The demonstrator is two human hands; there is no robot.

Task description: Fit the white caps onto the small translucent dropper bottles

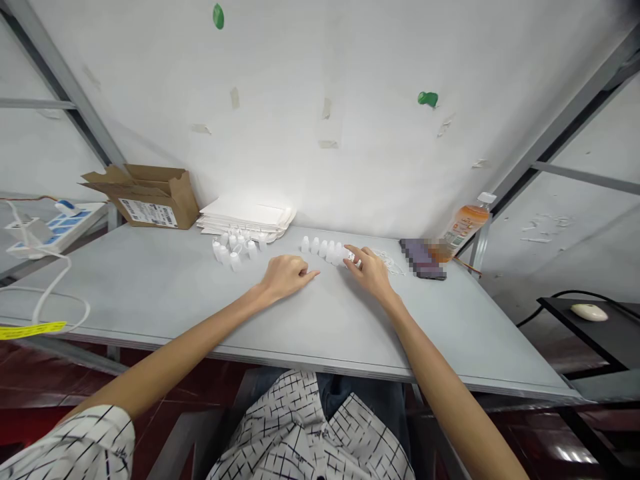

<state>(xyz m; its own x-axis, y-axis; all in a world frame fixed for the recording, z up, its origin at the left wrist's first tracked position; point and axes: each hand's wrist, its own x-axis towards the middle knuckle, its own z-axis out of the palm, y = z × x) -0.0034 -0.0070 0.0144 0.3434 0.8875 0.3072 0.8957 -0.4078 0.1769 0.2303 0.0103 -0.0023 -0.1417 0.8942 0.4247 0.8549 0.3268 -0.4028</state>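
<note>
Checked shirt (300,440) cloth shows nearest, at the near edge of the gray desk (320,327). Small white bottles (330,251) stand in a row on the far part; the right hand (369,268) is at the row's right end, thumb and forefinger bent, though whether they pinch a bottle I cannot tell. The left hand (287,275) lies nearer and left of the row, fingers curled, thumb pointing right

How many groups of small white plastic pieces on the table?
2: a loose cluster in front of the stack of white sheets, and a row running up to the right hand, which may hide some pieces.
</note>
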